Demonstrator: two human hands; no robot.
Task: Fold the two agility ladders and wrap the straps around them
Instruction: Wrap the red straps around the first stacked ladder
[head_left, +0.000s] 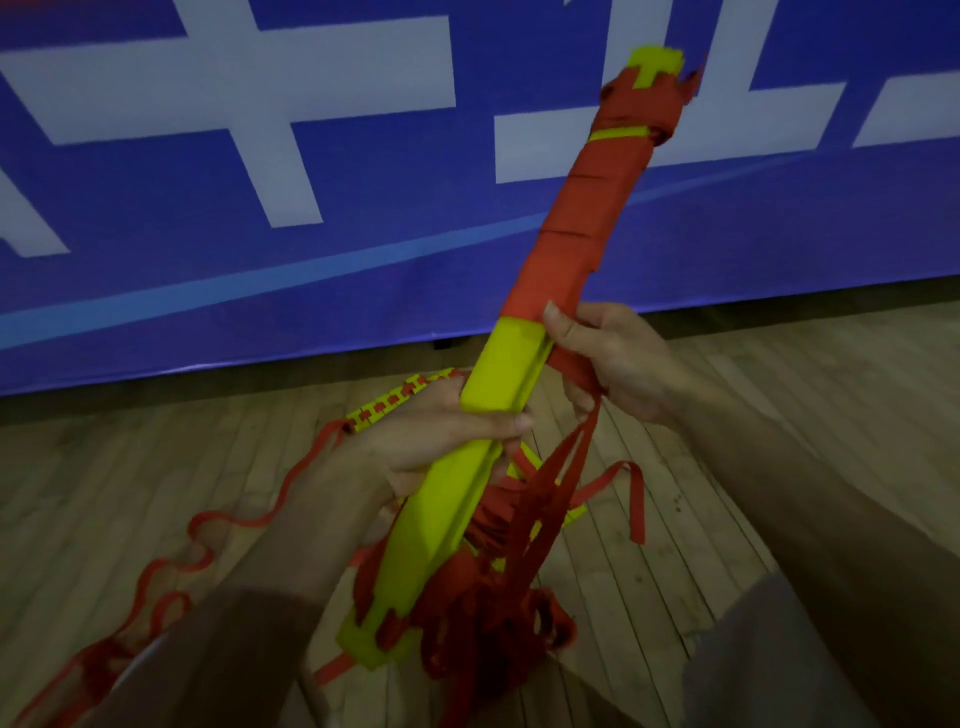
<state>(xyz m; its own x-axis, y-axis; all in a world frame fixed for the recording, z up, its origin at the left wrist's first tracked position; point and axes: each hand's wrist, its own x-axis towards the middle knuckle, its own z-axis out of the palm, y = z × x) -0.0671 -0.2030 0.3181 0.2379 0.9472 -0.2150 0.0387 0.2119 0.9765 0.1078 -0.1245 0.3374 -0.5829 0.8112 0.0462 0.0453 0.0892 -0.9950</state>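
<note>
1. Across the middle of the view, the folded ladder (498, 374) slants from its near end at 6 o'clock to its far end at 1 o'clock, held up off the wooden floor (779, 415)
2. The left hand (441, 431) comes in from 9 o'clock and grips the bare yellow middle of the bundle, fingers curled round it
3. The right hand (618, 364), on the 3 o'clock side, pinches the red strap (571, 369) just where the wrapping ends, with its thumb up against the last turn
4. Red wrapping (582, 228) covers the far half towards 1 o'clock; the near half is bare yellow, and a tangle of loose strap (493, 597) hangs by the near end
5. The second ladder (395, 400) lies on the floor behind the left hand, towards 10 o'clock, only partly seen; a trailing strap (171, 566) runs from it towards 7 o'clock
6. The step in hand looks like winding the strap round the first ladder, roughly half done
7. The next move calls for taut strap carried round the bundle, each turn laid just beside the last, while the left hand shifts towards 6 o'clock to clear the way; the tangle may snag, and the second ladder remains to be done
</note>
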